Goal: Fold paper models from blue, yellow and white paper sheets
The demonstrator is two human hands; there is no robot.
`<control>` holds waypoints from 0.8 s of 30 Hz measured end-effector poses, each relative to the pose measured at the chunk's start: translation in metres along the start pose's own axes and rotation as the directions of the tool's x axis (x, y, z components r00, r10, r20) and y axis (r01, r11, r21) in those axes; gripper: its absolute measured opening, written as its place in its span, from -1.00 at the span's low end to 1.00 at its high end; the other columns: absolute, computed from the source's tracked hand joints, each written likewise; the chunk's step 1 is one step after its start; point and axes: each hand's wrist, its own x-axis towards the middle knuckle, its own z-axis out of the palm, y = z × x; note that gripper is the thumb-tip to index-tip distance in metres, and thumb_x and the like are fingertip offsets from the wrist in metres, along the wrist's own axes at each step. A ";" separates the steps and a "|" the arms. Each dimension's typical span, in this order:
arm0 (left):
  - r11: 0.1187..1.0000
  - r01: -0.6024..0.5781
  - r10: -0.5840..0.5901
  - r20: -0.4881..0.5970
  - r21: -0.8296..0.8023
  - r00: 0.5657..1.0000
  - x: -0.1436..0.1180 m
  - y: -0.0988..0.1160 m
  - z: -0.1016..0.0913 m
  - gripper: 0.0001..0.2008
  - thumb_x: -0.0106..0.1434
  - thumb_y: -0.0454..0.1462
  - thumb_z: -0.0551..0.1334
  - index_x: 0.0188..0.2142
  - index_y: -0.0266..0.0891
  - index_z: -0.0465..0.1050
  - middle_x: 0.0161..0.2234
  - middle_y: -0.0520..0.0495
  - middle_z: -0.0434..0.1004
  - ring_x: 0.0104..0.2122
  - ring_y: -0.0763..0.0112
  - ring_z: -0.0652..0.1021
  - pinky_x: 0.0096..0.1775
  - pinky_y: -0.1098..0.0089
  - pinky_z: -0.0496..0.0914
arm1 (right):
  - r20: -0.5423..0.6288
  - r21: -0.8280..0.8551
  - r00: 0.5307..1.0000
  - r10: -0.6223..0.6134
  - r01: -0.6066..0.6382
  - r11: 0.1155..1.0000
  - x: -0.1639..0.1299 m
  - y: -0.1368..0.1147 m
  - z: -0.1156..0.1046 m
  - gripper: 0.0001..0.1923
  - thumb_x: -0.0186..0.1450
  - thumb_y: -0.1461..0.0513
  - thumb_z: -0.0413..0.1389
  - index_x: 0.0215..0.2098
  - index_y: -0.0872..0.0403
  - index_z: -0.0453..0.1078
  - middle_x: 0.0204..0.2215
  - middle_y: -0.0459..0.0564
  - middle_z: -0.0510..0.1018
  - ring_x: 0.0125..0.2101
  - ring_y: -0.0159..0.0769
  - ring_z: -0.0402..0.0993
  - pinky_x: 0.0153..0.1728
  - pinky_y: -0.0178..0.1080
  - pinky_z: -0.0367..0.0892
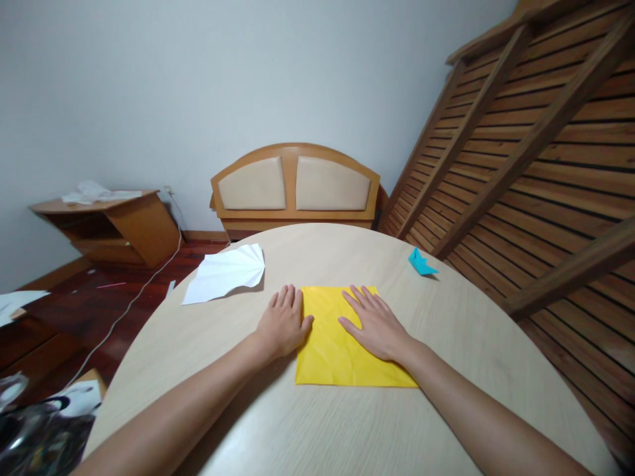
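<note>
Both hands, left hand [282,324] and right hand [377,325], lie flat and open, hiding part of the yellow paper [337,357] on the round wooden worktop [347,423]; slatted wood panel [536,172] leans at right.

1. A square sheet of paper [342,344] is laid flat on the round table [307,423], near its middle.
2. The left hand [282,324] is placed at the sheet's left edge; the right hand [374,325] is pressed flat on its right half.
3. A pleated paper piece [225,272] is set behind and to the left.
4. A small folded paper boat [421,262] is set behind and to the right.
5. Behind the table, a headboard [295,188] is leaned against the wall.
</note>
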 end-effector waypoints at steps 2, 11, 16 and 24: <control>0.998 -0.049 0.054 -0.094 0.049 0.994 0.010 0.002 -0.004 -0.31 0.34 -0.17 0.10 0.36 -0.53 0.06 0.41 -0.47 -0.11 0.40 -0.16 -0.01 0.32 -0.03 0.03 | 0.001 -0.010 1.000 0.007 -0.007 1.000 0.006 -0.003 0.001 -0.23 0.42 -0.15 -0.15 0.43 0.11 0.03 0.44 0.10 -0.03 0.42 0.05 -0.18 0.38 0.10 -0.15; 0.952 -0.255 0.252 -0.036 -0.172 0.967 0.038 0.015 0.016 -0.40 0.47 -0.05 -0.06 0.39 -0.28 0.06 0.42 -0.27 -0.05 0.40 -0.02 0.01 0.34 -0.01 0.02 | -0.027 0.023 0.995 -0.093 0.094 0.995 0.016 0.012 0.003 -0.28 0.44 -0.13 -0.14 0.43 0.03 0.05 0.43 0.05 0.02 0.42 -0.03 -0.16 0.38 0.07 -0.12; 0.959 -0.223 0.219 -0.043 -0.176 0.975 0.036 0.003 0.016 -0.34 0.45 0.04 -0.05 0.39 -0.27 0.08 0.42 -0.30 -0.07 0.40 -0.10 -0.01 0.34 -0.02 -0.01 | -0.094 -0.026 0.993 0.068 -0.070 0.997 0.019 0.042 -0.001 -0.35 0.45 -0.03 -0.12 0.38 0.10 0.16 0.40 0.13 0.11 0.39 0.10 -0.06 0.32 0.25 -0.05; 0.968 -0.202 0.191 -0.080 -0.153 0.978 0.039 0.002 0.017 -0.37 0.44 0.05 -0.01 0.39 -0.17 0.11 0.42 -0.24 -0.03 0.39 -0.09 0.04 0.33 -0.06 0.01 | -0.213 0.136 0.930 -0.301 0.333 0.933 0.018 0.008 -0.009 -0.50 0.49 0.07 -0.11 0.31 0.02 0.28 0.31 0.04 0.32 0.34 -0.18 0.15 0.34 0.01 0.07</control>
